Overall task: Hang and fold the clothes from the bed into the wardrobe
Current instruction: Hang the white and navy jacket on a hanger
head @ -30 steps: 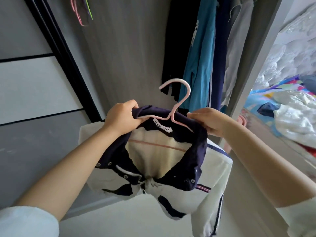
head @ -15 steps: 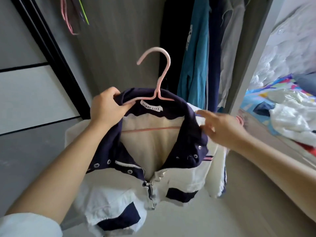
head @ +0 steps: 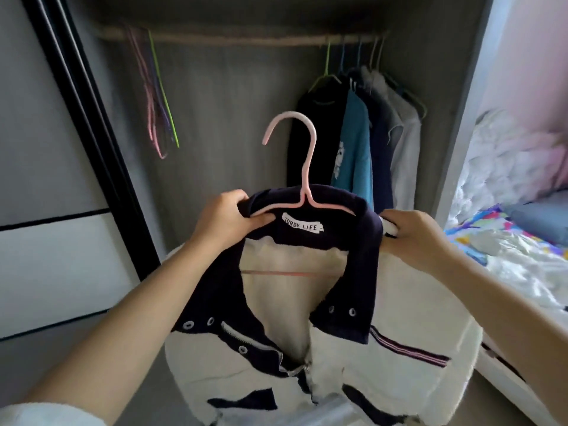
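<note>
L hand (head: 226, 218): fingers curled round the navy collar + pink hanger arm at the left shoulder; fingertips tucked under cloth, thumb on top.
R hand (head: 415, 233): grips the jacket's right shoulder just beside the collar; fingertips buried in white cloth, can't see if they reach the hanger.
Hanger (head: 302, 179): inside the jacket neck, hook up and free, well below the rail; right arm hidden under collar, bottom bar shows thru the open neck.
Jacket (head: 353, 348): cream w/ navy collar, held up in front of the wardrobe; label partly legible, hem + sleeves cut off at frame bottom.
Rail (head: 246, 40): blurred; spare hangers (head: 156, 96) at left, colours smeared together.
Hung clothes (head: 356, 130): at right on the rail, packed tight, count unclear.
Wardrobe (head: 221, 118): open; top cut off.
Door (head: 46, 179): at left, only part in view.
Bed (head: 519, 247): at right, rumpled cloth, items hard to tell apart.
</note>
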Tool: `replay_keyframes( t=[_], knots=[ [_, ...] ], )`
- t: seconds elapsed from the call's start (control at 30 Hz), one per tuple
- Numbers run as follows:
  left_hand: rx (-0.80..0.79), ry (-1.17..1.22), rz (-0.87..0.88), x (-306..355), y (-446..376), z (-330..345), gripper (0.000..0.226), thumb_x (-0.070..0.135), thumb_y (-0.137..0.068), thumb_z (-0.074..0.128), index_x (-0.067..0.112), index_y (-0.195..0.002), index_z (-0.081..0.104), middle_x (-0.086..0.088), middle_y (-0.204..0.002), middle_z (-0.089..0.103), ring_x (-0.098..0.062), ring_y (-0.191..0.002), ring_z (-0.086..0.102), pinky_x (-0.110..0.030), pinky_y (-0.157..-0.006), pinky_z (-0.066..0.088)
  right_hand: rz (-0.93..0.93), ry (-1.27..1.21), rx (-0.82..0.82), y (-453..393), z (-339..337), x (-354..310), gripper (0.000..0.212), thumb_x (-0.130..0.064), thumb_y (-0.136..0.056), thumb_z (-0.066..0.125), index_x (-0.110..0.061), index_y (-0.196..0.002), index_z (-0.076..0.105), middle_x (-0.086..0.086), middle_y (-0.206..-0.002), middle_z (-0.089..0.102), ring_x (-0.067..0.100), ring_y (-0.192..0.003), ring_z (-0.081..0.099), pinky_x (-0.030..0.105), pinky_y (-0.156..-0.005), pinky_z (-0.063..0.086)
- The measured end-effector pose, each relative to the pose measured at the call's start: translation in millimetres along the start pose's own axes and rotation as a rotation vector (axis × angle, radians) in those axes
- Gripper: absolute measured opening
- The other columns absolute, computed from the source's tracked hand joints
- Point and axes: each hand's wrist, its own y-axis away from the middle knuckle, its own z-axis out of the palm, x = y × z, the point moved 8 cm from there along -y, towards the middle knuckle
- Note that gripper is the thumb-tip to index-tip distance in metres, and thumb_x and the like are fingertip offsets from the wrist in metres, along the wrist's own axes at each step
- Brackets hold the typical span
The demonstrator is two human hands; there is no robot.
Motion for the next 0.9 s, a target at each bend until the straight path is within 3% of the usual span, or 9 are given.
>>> replay_keyframes(
  t=[0.1,0.17,0.23,0.3,0.4,0.53,0.73,0.9],
  knots=[
    [-0.084,-0.038,0.011,4.6,-35.9,3.8,0.033,0.033,-0.074,0.074,0.017,-0.071,0.046,0.000,-0.074,0.054,-0.022,-0.079,0.053,-0.028,-0.061,0.038,0.059,0.034,0.105,-24.5,-9.9,-5.4,0.033,-0.009,-0.080,0.061,-0.011,-0.054,0.041,-0.002,-0.047,0.035,0.014,-0.051,0.034,0.026,-0.047,0.027],
    [-0.136,-0.044,0.039,5.9,-54.7,7.1,0.035,0.032,-0.074,0.075,0.013,-0.095,0.054,-0.005,-0.101,0.061,-0.025,-0.097,0.057,-0.035,-0.081,0.046,0.107,0.096,0.183,-35.4,-16.9,-6.0,0.030,-0.016,-0.082,0.060,-0.009,-0.056,0.047,-0.001,-0.049,0.038,0.020,-0.055,0.036,0.030,-0.050,0.028],
    [-0.206,-0.083,0.043,3.9,-69.8,9.2,0.048,0.035,-0.078,0.071,0.011,-0.114,0.052,-0.007,-0.119,0.056,-0.024,-0.108,0.054,-0.037,-0.091,0.044,0.173,0.126,0.250,-47.1,-21.3,-0.6,0.027,-0.021,-0.083,0.059,-0.005,-0.062,0.054,0.000,-0.052,0.042,0.023,-0.058,0.040,0.031,-0.053,0.030],
    [-0.221,-0.137,0.063,1.6,-80.7,6.0,0.049,0.038,-0.083,0.064,0.011,-0.121,0.050,-0.008,-0.128,0.051,-0.024,-0.115,0.050,-0.034,-0.093,0.041,0.217,0.082,0.264,-59.6,-22.1,1.4,0.033,-0.021,-0.085,0.059,-0.009,-0.056,0.049,-0.001,-0.051,0.040,0.019,-0.053,0.037,0.030,-0.055,0.030],
    [-0.186,-0.212,0.066,-8.2,-98.4,0.2,0.047,0.038,-0.087,0.059,0.011,-0.124,0.049,-0.008,-0.132,0.048,-0.024,-0.119,0.047,-0.031,-0.094,0.037,0.272,0.004,0.274,-82.7,-18.6,7.0,0.042,-0.019,-0.086,0.058,-0.015,-0.050,0.038,-0.002,-0.049,0.036,0.014,-0.048,0.031,0.029,-0.051,0.027],
    [-0.163,-0.287,0.037,-13.7,-137.0,-5.3,0.047,0.039,-0.088,0.058,0.010,-0.124,0.048,-0.010,-0.132,0.047,-0.026,-0.119,0.047,-0.032,-0.094,0.038,0.300,-0.107,0.245,-128.1,0.9,5.6,0.040,-0.020,-0.087,0.058,-0.014,-0.051,0.042,-0.002,-0.051,0.038,0.016,-0.054,0.037,0.029,-0.057,0.031],
    [-0.034,-0.513,0.100,6.2,-225.7,-7.2,0.049,0.044,-0.088,0.054,0.009,-0.123,0.047,-0.013,-0.129,0.048,-0.031,-0.120,0.045,-0.039,-0.097,0.041,0.350,-0.340,0.276,-214.7,16.2,14.3,0.047,-0.042,-0.087,0.057,-0.013,-0.052,0.044,-0.001,-0.054,0.040,0.018,-0.056,0.041,0.027,-0.060,0.034],
    [0.144,-0.653,0.140,31.6,-299.9,-19.3,0.047,0.040,-0.090,0.053,0.007,-0.124,0.046,-0.016,-0.128,0.047,-0.033,-0.122,0.041,-0.041,-0.098,0.039,0.306,-0.467,0.355,-290.8,-5.7,33.2,0.034,-0.021,-0.086,0.059,-0.012,-0.057,0.045,0.005,-0.064,0.042,0.018,-0.060,0.040,0.028,-0.060,0.033]
  ],
)
